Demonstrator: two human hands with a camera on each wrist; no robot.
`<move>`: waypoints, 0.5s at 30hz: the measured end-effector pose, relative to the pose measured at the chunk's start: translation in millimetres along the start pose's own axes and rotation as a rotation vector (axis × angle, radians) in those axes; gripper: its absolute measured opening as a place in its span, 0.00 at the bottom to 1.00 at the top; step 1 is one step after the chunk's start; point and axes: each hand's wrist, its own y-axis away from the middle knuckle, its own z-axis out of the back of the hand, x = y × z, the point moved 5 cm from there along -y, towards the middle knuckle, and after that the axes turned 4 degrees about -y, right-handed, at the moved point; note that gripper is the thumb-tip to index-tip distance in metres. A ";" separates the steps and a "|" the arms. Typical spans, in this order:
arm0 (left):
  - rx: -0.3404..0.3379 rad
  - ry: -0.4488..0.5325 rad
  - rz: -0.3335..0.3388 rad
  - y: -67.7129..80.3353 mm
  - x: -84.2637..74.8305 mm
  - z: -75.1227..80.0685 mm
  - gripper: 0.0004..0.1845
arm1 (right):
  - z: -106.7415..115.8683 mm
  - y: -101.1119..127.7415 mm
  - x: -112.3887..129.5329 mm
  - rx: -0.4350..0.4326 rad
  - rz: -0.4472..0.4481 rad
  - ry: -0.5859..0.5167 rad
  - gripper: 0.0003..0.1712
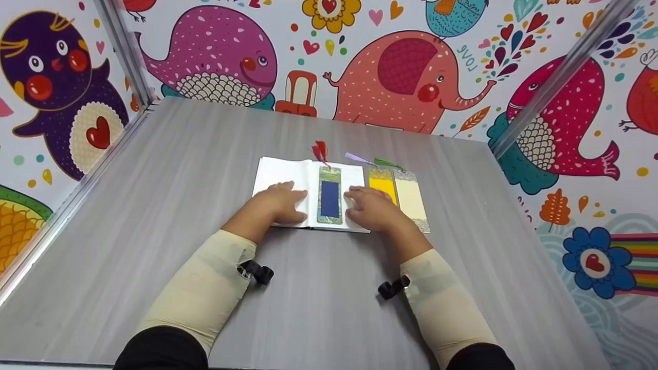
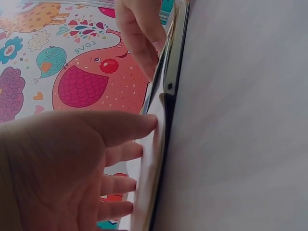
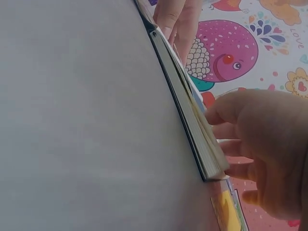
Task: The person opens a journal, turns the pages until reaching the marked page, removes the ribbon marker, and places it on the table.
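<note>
Fingers (image 1: 297,196) of your left hand (image 1: 280,203) lie straight and flat on the left page of the open book (image 1: 288,174); your right hand (image 1: 372,208) rests relaxed on the right page, gripping nothing. That book, with smooth white paper and a thin dark cover, lies mid-bench (image 1: 205,169) on grey wood-grain laminate. A long green-edged blue bookmark (image 1: 329,198) with a red tassel lies along its gutter. A yellow bookmark (image 1: 382,185) and a cream bookmark (image 1: 409,198) lie just right. Only the wrist views show the stacked page edges; only the head view shows the tassels.
</note>
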 end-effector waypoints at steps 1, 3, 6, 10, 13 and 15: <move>0.000 0.002 0.001 -0.1 0.5 -0.1 0.41 | 0.9 -1.9 1.5 -0.014 -0.011 -0.013 0.34; -0.002 0.000 -0.002 -0.3 1.3 -0.3 0.41 | 1.8 -5.6 5.2 -0.037 -0.030 -0.036 0.33; -0.007 -0.015 -0.016 -1.0 1.5 -0.5 0.41 | 1.4 -10.7 13.4 -0.049 -0.040 -0.060 0.35; -0.019 -0.040 -0.042 -1.4 0.4 0.2 0.41 | -2.1 -18.2 27.5 -0.042 -0.004 -0.053 0.38; -0.019 -0.040 -0.046 -0.2 -1.0 1.8 0.41 | -5.5 -23.3 36.8 -0.039 0.031 -0.026 0.37; -0.013 -0.034 -0.042 0.9 -2.3 2.9 0.41 | -6.9 -25.8 41.0 -0.037 0.040 -0.003 0.38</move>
